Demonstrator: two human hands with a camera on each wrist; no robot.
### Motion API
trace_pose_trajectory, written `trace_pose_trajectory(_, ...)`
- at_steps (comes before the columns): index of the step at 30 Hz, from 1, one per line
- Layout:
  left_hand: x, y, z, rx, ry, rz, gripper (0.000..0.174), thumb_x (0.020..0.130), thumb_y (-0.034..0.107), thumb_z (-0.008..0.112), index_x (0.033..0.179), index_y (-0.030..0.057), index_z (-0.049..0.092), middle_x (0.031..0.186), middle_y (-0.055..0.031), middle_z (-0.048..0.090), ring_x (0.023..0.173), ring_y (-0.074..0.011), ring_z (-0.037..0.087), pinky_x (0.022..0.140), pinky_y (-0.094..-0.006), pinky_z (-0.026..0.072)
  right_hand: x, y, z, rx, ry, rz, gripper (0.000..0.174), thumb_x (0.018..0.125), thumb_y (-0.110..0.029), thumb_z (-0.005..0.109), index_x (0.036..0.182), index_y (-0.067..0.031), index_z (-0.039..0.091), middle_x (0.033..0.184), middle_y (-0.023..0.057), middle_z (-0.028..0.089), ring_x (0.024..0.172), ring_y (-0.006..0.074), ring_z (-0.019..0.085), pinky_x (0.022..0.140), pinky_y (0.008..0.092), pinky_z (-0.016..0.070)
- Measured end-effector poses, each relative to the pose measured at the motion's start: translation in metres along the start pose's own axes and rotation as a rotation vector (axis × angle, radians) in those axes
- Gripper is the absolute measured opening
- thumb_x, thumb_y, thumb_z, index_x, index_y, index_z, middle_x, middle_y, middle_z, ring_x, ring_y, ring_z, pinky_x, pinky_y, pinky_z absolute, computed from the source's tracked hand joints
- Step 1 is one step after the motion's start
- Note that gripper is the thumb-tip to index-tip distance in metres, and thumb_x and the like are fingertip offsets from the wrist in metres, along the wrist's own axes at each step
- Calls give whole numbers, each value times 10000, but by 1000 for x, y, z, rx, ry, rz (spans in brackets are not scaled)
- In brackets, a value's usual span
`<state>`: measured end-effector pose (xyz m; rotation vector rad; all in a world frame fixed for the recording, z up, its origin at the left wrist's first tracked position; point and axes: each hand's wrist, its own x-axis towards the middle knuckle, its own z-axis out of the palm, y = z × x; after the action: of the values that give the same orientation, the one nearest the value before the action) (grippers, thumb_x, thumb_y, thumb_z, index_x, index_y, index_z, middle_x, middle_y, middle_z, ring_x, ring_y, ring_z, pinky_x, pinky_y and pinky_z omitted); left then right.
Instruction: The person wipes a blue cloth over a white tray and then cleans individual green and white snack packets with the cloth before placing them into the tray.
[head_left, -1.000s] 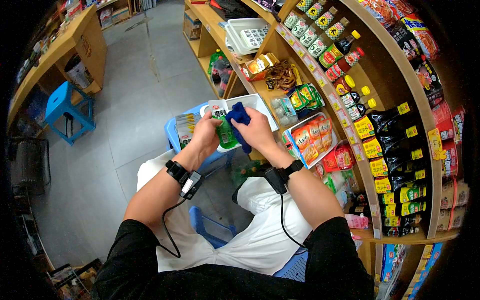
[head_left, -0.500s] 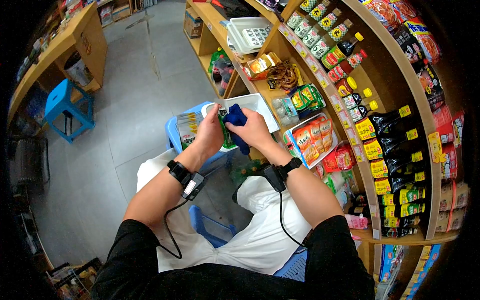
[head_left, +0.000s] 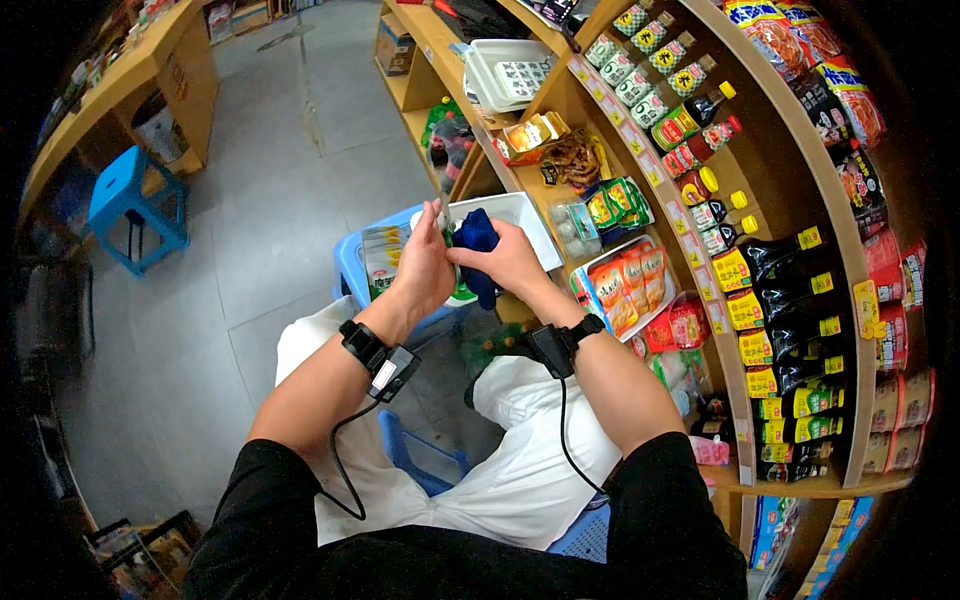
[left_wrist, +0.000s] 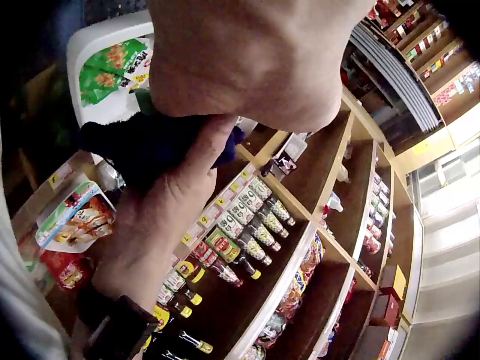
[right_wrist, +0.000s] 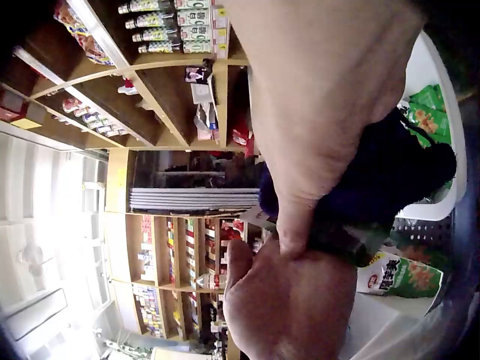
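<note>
In the head view my left hand (head_left: 424, 268) holds a green-and-white snack packet (right_wrist: 352, 238), now turned nearly edge-on and mostly hidden behind that hand and the cloth. My right hand (head_left: 512, 262) grips a bunched dark blue cloth (head_left: 476, 238) against the packet. The right thumb reaches across to the left hand, as the right wrist view shows. Beyond the hands stands a white tray (head_left: 540, 232) with green packets (left_wrist: 112, 71) lying in it. More upright snack packets (head_left: 382, 262) stand to the left of the left hand.
The tray and packets are on a blue stool (head_left: 347, 262) before my knees. Wooden shelves (head_left: 790, 190) at right hold sauce bottles and packaged food, with a white tray of orange packs (head_left: 625, 285) low down. Another blue stool (head_left: 138, 210) stands on the floor at left.
The packet has turned from face-up to nearly edge-on, and the left fingers have swung upright in front of it. The blue cloth has stayed at the packet, spreading lower under the right hand.
</note>
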<state>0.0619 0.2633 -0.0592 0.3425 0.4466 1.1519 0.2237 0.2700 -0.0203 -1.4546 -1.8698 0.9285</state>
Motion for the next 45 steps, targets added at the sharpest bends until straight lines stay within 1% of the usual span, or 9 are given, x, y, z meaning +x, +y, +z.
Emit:
trace_pose_trajectory(4, 3, -1, -5, -10, 33, 135, 427, 1066, 279, 492, 1465, 173, 384, 1293, -83, 588, 1210, -264, 559, 1076, -486, 413, -2, -4, 2, 39, 3, -26, 508, 726, -426, 897, 952, -11, 710, 879, 126, 756, 804, 235, 730, 761, 373, 569)
trace_pose_trajectory(14, -2, 11, 4, 195, 276, 189, 382, 1020, 202, 556, 1386, 150, 463, 1199, -57, 604, 1097, -194, 563, 970, -435, 417, 9, 9, -8, -54, 108, -65, 377, 834, -338, 835, 977, -7, 727, 859, 158, 755, 789, 265, 740, 708, 392, 558)
trace_pose_trajectory(18, -5, 26, -7, 584, 355, 175, 250, 997, 175, 565, 1224, 71, 585, 1135, -47, 629, 1076, -174, 570, 943, -365, 425, 11, 57, -2, -114, 149, 60, 363, 844, -312, 798, 1020, -4, 724, 887, 189, 751, 835, 339, 734, 742, 423, 555)
trace_pose_trajectory(29, -10, 71, -44, 489, 416, 111, 181, 1005, 173, 555, 1136, 58, 602, 975, -62, 658, 840, -159, 648, 746, -303, 523, 14, 100, -7, 186, -20, 412, 346, 853, -317, 787, 1021, -16, 751, 930, 175, 759, 848, 312, 737, 760, 424, 558)
trace_pose_trajectory(31, -14, 80, -56, 487, 398, 145, 173, 992, 166, 566, 1117, 60, 621, 934, -50, 652, 793, -147, 640, 698, -292, 513, 24, 133, -9, -289, 81, 306, 465, 839, -413, 781, 997, 22, 741, 951, 231, 744, 919, 389, 722, 802, 467, 553)
trace_pose_trajectory(35, -19, 86, -65, 655, 437, 150, 167, 949, 136, 595, 1063, 39, 668, 882, -24, 652, 732, -156, 627, 639, -280, 500, 19, 105, -14, -292, 91, 361, 464, 848, -404, 766, 988, 37, 736, 945, 229, 746, 891, 383, 728, 785, 460, 551)
trace_pose_trajectory(39, -32, 92, -56, 1312, 308, 309, 182, 901, 119, 630, 971, -16, 730, 862, -148, 729, 741, -199, 689, 653, -340, 538, 14, 71, -13, 139, 48, 414, 359, 881, -300, 778, 967, 44, 722, 841, 106, 740, 758, 207, 722, 664, 371, 546)
trace_pose_trajectory(41, -29, 89, -70, 1786, 212, 160, 220, 888, 195, 649, 983, 43, 777, 850, -234, 732, 782, -365, 743, 713, -481, 590, 1, 32, -20, 449, 26, 534, 346, 881, -276, 799, 981, 45, 717, 857, 80, 739, 724, 187, 717, 632, 351, 554)
trace_pose_trajectory(45, -37, 76, -62, 2056, 235, 175, 204, 873, 229, 674, 927, 60, 774, 870, -224, 737, 814, -408, 726, 727, -502, 584, 7, 58, -24, 605, -12, 594, 319, 861, -240, 826, 1016, 16, 715, 868, 78, 735, 714, 203, 726, 635, 356, 578)
